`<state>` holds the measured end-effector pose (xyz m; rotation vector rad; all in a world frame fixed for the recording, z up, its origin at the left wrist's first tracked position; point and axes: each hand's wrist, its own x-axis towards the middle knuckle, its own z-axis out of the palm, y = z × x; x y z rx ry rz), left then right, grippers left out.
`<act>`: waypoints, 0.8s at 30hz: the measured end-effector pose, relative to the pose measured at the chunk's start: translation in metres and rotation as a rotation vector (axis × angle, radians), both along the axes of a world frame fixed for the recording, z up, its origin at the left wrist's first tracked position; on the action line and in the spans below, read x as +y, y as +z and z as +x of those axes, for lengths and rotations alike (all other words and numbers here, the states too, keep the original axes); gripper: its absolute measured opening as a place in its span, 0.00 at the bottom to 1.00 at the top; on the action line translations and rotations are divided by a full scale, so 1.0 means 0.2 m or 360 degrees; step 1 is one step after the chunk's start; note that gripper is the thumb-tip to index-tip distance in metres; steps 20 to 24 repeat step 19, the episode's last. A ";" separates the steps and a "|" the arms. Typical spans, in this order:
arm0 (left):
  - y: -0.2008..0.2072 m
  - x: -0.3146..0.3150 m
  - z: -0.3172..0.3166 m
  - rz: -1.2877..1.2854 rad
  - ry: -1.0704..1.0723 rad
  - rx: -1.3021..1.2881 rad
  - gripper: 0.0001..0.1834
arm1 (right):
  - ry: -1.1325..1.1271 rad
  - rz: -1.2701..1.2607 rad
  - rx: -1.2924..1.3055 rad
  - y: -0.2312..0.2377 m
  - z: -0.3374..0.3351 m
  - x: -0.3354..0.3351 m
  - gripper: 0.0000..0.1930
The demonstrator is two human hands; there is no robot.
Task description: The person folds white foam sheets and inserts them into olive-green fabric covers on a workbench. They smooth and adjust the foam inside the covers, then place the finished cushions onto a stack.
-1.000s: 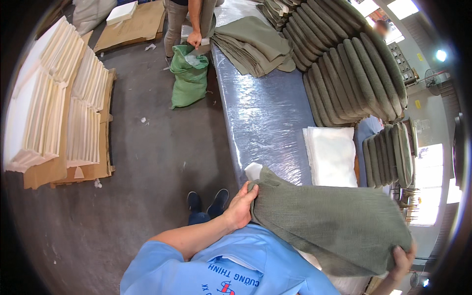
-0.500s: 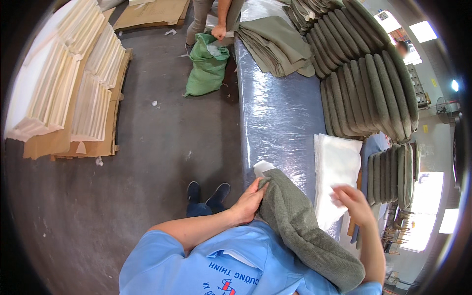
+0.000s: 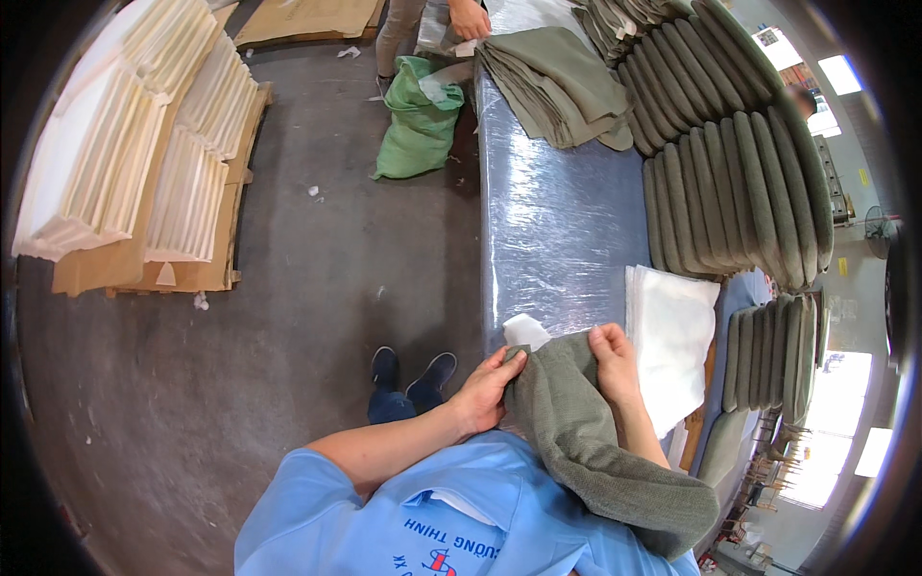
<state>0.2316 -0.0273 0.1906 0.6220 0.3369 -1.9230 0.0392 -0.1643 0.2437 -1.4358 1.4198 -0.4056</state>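
Observation:
A grey-green woven fabric cover point(image 3: 569, 398) hangs between my hands, its lower part draped across my shirt and toward my right forearm. My left hand point(image 3: 483, 392) is closed on its left upper edge, thumb on top. My right hand point(image 3: 615, 363) pinches the right upper edge, so the edge is spread between the two hands. A white piece of material point(image 3: 525, 331) sticks out past the cover's far edge near my left fingers; whether it is attached is hidden. Just right of my right hand lies a stack of white padding sheets point(image 3: 669, 346).
A plastic-wrapped table point(image 3: 552, 230) stretches ahead, with folded green fabric point(image 3: 557, 86) at its far end. Stacked grey-green cushions point(image 3: 735, 192) line the right. A green sack point(image 3: 418, 125) stands on the floor near another person's hand point(image 3: 469, 19). White panels point(image 3: 96, 154) are stacked on a pallet at left.
My right hand has come left from above the white sheets and taken hold of the cover's right edge. My left hand keeps its grip. The other person's hand has left the green sack.

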 end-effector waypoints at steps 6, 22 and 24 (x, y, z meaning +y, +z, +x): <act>-0.10 -0.02 -0.04 -0.0134 -0.0076 -0.0010 0.17 | -0.0033 -0.0437 0.0163 0.02 -0.07 -0.01 0.09; -0.13 0.02 -0.01 -0.0276 -0.0004 0.0112 0.26 | 0.0190 0.0722 0.0299 -0.05 0.00 -0.21 0.20; -0.13 0.02 -0.01 -0.0276 -0.0004 0.0112 0.26 | 0.0190 0.0722 0.0299 -0.05 0.00 -0.21 0.20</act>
